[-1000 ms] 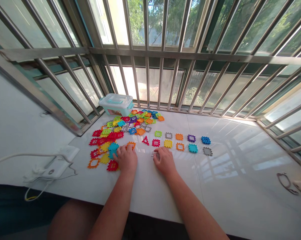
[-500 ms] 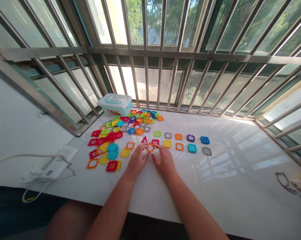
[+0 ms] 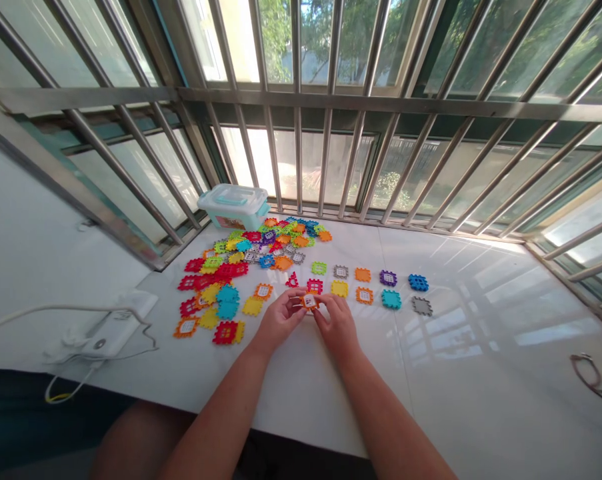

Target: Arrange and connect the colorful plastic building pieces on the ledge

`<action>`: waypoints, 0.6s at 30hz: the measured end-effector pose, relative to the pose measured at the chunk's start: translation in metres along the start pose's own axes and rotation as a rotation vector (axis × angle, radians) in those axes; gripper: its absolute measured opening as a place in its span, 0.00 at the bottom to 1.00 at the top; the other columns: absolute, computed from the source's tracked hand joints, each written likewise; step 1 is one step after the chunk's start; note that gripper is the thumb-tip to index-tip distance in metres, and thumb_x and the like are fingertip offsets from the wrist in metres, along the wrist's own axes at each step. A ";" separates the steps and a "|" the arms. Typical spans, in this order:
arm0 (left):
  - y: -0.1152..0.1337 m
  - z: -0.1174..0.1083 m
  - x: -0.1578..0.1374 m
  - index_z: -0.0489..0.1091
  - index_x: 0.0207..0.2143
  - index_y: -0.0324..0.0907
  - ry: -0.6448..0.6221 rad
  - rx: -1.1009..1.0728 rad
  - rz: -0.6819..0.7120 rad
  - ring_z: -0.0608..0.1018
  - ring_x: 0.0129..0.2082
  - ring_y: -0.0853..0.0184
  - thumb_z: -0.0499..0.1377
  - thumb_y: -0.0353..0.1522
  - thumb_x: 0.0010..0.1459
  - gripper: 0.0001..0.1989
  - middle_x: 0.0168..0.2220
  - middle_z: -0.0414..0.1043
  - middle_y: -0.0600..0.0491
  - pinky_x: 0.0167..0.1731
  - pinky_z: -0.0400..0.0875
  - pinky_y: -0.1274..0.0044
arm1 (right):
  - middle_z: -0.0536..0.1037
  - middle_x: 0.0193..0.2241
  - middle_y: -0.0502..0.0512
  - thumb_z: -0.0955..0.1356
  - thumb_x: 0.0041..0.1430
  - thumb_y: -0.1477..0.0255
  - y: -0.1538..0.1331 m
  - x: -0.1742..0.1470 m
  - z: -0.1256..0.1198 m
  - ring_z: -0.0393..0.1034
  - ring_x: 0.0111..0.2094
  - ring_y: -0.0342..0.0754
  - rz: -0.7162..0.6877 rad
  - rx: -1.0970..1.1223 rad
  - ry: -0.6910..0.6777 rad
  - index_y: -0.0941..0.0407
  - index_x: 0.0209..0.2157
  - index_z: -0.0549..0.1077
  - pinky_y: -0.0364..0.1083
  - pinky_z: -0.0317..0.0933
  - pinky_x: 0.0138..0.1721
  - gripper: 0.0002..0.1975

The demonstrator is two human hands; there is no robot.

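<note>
Between the fingers of both hands is an orange square building tile (image 3: 309, 302) with toothed edges and a white printed centre. My left hand (image 3: 282, 318) is closed on its left edge, and my right hand (image 3: 337, 321) grips its right edge. Just beyond the held tile lie a red window tile (image 3: 315, 286) and a red triangular piece (image 3: 292, 280). To the right stretch two rows of tiles, among them a yellow tile (image 3: 339, 289), an orange tile with a white centre (image 3: 364, 295), a turquoise tile (image 3: 391, 299) and a grey tile (image 3: 422, 306).
A heap of mixed tiles (image 3: 283, 263) spreads over the left of the white table (image 3: 461, 400). Behind it stands a lidded turquoise box (image 3: 235, 208). A power strip (image 3: 118, 327) with cables lies at the left, glasses (image 3: 591, 379) at the right. Metal bars (image 3: 371, 105) line the windows.
The orange tile was an open frame held low between my fingertips; now its centre shows a white printed panel. My view has shifted slightly, moving the scene's right side rightward.
</note>
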State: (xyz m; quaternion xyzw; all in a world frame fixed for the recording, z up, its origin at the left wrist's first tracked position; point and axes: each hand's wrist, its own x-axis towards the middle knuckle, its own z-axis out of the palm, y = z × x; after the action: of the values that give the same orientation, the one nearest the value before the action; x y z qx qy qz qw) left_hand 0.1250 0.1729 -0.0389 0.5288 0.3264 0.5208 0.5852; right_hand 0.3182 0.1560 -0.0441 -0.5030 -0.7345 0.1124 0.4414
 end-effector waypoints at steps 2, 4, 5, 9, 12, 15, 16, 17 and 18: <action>0.000 0.000 0.002 0.74 0.55 0.44 0.023 0.003 -0.003 0.80 0.55 0.58 0.71 0.36 0.62 0.20 0.66 0.70 0.42 0.54 0.80 0.65 | 0.79 0.52 0.60 0.71 0.70 0.68 0.002 0.002 -0.001 0.73 0.54 0.57 -0.021 -0.023 -0.005 0.50 0.58 0.77 0.56 0.68 0.57 0.16; 0.000 -0.002 0.004 0.74 0.56 0.45 0.043 0.016 -0.018 0.81 0.52 0.60 0.71 0.36 0.62 0.21 0.64 0.72 0.42 0.52 0.80 0.67 | 0.78 0.55 0.60 0.73 0.69 0.66 0.003 0.004 -0.002 0.73 0.55 0.57 -0.044 -0.068 -0.009 0.49 0.55 0.79 0.57 0.67 0.57 0.15; 0.000 -0.003 0.005 0.74 0.56 0.44 0.050 0.022 -0.028 0.81 0.51 0.61 0.70 0.36 0.62 0.21 0.62 0.74 0.43 0.52 0.79 0.68 | 0.78 0.57 0.59 0.74 0.69 0.65 0.004 0.005 -0.003 0.73 0.56 0.57 -0.057 -0.094 -0.010 0.48 0.53 0.80 0.57 0.67 0.58 0.13; -0.002 -0.006 0.009 0.75 0.55 0.43 0.073 0.026 -0.056 0.82 0.50 0.60 0.72 0.38 0.60 0.23 0.52 0.80 0.43 0.53 0.78 0.66 | 0.77 0.61 0.56 0.74 0.69 0.65 0.003 0.009 -0.007 0.72 0.59 0.58 -0.113 -0.160 -0.031 0.47 0.45 0.82 0.59 0.64 0.61 0.06; -0.004 -0.006 0.010 0.76 0.52 0.42 0.088 0.019 -0.083 0.82 0.50 0.58 0.74 0.39 0.57 0.23 0.48 0.81 0.44 0.54 0.78 0.65 | 0.79 0.60 0.56 0.74 0.69 0.64 -0.001 0.009 -0.008 0.73 0.57 0.56 -0.130 -0.157 -0.044 0.48 0.45 0.81 0.58 0.64 0.60 0.06; -0.007 -0.005 0.011 0.77 0.49 0.42 0.077 0.004 -0.101 0.82 0.48 0.60 0.75 0.39 0.55 0.22 0.46 0.81 0.46 0.52 0.78 0.66 | 0.81 0.56 0.56 0.74 0.69 0.62 -0.009 0.008 -0.009 0.74 0.55 0.55 -0.132 -0.176 -0.021 0.49 0.44 0.80 0.57 0.65 0.58 0.07; -0.007 -0.005 0.011 0.77 0.48 0.42 0.074 -0.004 -0.100 0.82 0.47 0.60 0.75 0.38 0.55 0.21 0.45 0.80 0.46 0.51 0.78 0.67 | 0.81 0.56 0.57 0.74 0.69 0.62 -0.012 0.008 -0.009 0.74 0.54 0.56 -0.129 -0.199 -0.002 0.49 0.44 0.80 0.57 0.64 0.57 0.07; -0.008 -0.005 0.011 0.77 0.47 0.42 0.072 -0.014 -0.097 0.81 0.47 0.61 0.75 0.38 0.55 0.20 0.45 0.80 0.47 0.50 0.78 0.68 | 0.81 0.55 0.58 0.74 0.70 0.62 -0.016 0.008 -0.009 0.74 0.54 0.56 -0.126 -0.230 0.021 0.50 0.44 0.80 0.57 0.64 0.57 0.07; -0.008 -0.005 0.011 0.77 0.47 0.42 0.074 -0.028 -0.093 0.81 0.46 0.62 0.75 0.38 0.55 0.20 0.44 0.80 0.48 0.49 0.78 0.69 | 0.81 0.55 0.59 0.73 0.70 0.62 -0.020 0.008 -0.009 0.74 0.53 0.56 -0.125 -0.263 0.042 0.50 0.45 0.80 0.57 0.64 0.57 0.07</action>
State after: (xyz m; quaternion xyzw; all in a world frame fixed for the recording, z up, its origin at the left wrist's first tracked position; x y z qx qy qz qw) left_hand 0.1254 0.1853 -0.0460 0.4851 0.3649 0.5168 0.6037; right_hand 0.3118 0.1510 -0.0222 -0.5121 -0.7633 -0.0232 0.3932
